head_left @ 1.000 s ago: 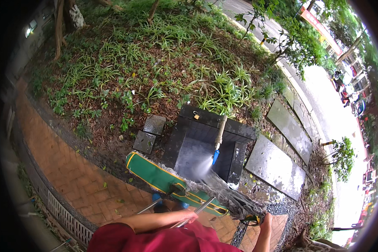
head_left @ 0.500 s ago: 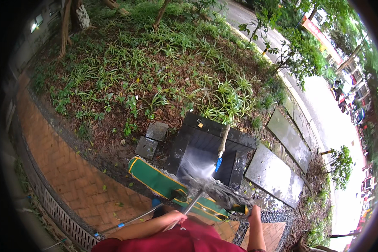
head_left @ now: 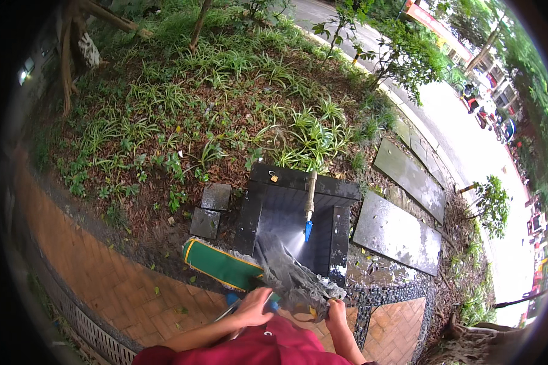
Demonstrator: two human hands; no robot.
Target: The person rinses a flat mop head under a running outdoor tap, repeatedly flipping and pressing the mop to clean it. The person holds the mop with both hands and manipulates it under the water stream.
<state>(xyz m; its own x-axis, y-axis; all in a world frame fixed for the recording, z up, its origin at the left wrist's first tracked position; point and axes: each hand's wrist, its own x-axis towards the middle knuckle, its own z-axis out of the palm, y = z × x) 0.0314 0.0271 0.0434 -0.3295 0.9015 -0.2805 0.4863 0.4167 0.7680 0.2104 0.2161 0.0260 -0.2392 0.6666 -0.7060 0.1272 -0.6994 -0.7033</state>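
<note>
A wet grey mop head (head_left: 298,278) with stringy cloth lies across the near side of a dark stone basin (head_left: 253,210). My right hand (head_left: 336,313) is closed on its right end. My left hand (head_left: 254,308) is near the mop's left end, thumb and fingers apart; part of a thin pole shows beside it. A green flat mop pad (head_left: 220,264) with yellow trim extends to the left, its inner end partly covered by the hand and grey strands. Above the basin, a tap (head_left: 310,198) with a blue nozzle or lever (head_left: 309,230) sprays water toward the strands.
A brass padlock (head_left: 274,179) sits on the basin's back ledge. Wet stone slabs (head_left: 397,233) lie to the right, small square slabs (head_left: 205,223) to the left. Brick paving (head_left: 128,286) and a drain grate (head_left: 94,328) run along the near left. Plants (head_left: 225,121) fill the bed behind.
The grey mop head has shifted left and turned, with my right hand still on its end. My left hand has come off the pole it gripped, and its fingers have opened.
</note>
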